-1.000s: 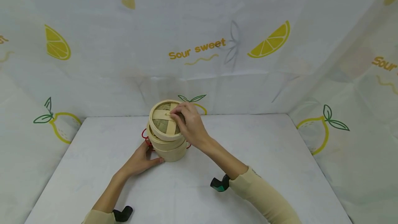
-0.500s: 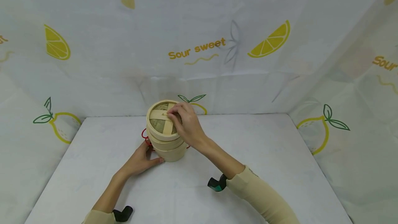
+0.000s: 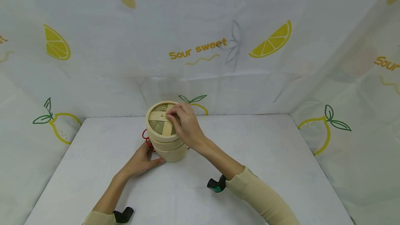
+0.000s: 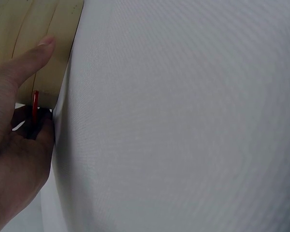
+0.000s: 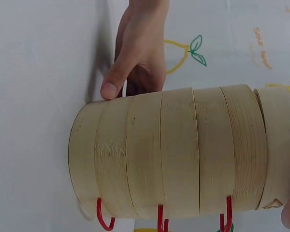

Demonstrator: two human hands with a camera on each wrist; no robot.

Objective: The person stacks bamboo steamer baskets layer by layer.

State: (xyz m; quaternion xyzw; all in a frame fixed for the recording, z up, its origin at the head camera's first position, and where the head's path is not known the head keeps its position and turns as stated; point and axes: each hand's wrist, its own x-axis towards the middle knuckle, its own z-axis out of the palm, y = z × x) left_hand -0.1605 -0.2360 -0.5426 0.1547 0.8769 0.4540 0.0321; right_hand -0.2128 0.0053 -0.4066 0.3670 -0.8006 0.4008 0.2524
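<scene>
A stack of round bamboo steamer baskets point(image 3: 170, 155) stands on the table near its back edge, topped by a bamboo lid point(image 3: 157, 126) with crossed strips. My right hand point(image 3: 190, 127) pinches the small loop at the lid's centre. In the right wrist view the lid point(image 5: 280, 140) sits against the top basket, with a thin dark gap along part of the seam. Low on the stack's left side, my left hand point(image 3: 140, 162) holds the bottom basket. Its thumb lies on the wall in the left wrist view; the other fingers point(image 4: 43, 130) are partly hidden beside a red loop point(image 4: 36, 104).
Several red loops point(image 5: 160, 217) stick out from the sides of the baskets. The white table point(image 3: 265, 166) extends around the stack. A white curtain point(image 3: 200, 20) with lemon prints hangs right behind it. Black devices point(image 3: 124, 214) are worn at both wrists.
My right hand has moved slightly left with the lid. The lid, offset to the right before, now lies more evenly over the stack. My left hand has stayed in place.
</scene>
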